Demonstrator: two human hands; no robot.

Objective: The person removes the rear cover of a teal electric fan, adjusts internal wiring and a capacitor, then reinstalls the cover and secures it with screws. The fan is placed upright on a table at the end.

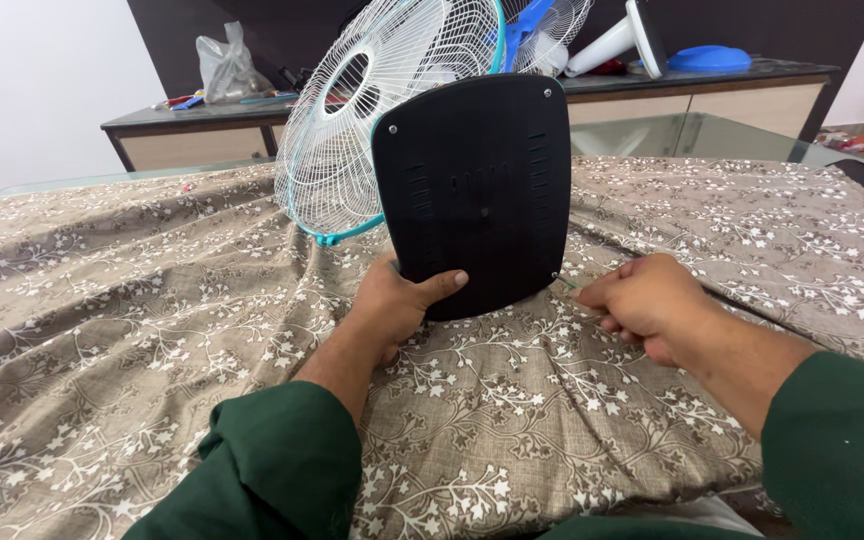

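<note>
A black plastic fan base (pixel 477 190) stands on edge on the cloth, its slotted underside facing me. My left hand (pixel 392 305) grips its lower edge, thumb across the front. My right hand (pixel 642 305) is closed around a thin tool whose tip points at the base's lower right corner, beside a small screw hole. Behind the base leans a white wire fan guard with a teal rim (pixel 372 110).
A brown floral cloth (pixel 132 330) covers the table and bunches in folds around the base. Behind stands a sideboard (pixel 202 135) with a plastic bag (pixel 227 70), small tools, white fan parts (pixel 617 40) and a blue plastic piece (pixel 707 58).
</note>
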